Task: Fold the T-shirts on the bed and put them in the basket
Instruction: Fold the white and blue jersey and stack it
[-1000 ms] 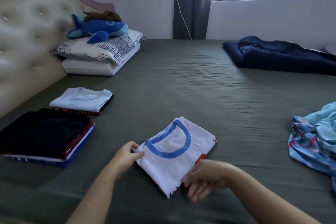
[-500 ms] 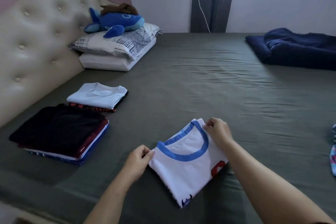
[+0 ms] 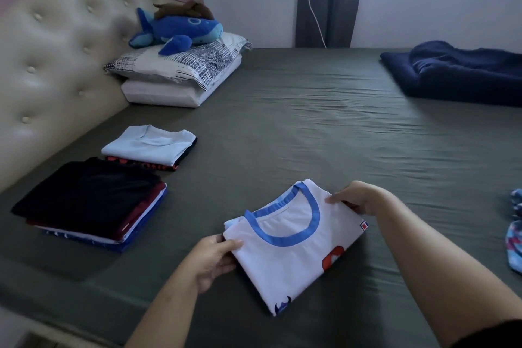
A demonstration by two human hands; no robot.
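A folded white T-shirt with a blue collar (image 3: 291, 257) lies on the green bed sheet (image 3: 296, 127) in front of me. My left hand (image 3: 213, 258) pinches its left corner, thumb on top. My right hand (image 3: 358, 198) grips its far right edge, fingers curled under the fabric. To the left sit two stacks of folded shirts: a dark one topped in black (image 3: 87, 200) and a smaller one topped in light blue (image 3: 149, 145). Unfolded blue patterned clothes (image 3: 515, 237) show at the right edge. No basket is in view.
A padded headboard (image 3: 50, 65) runs along the left. Two pillows (image 3: 180, 73) with a blue plush whale (image 3: 178, 29) lie at the back left. A dark blue blanket (image 3: 457, 73) lies at the back right. The bed's near edge is at the bottom left.
My right hand has gone from the shirt's near edge to its far right edge. The shirt has shifted slightly. The view has turned to the left.
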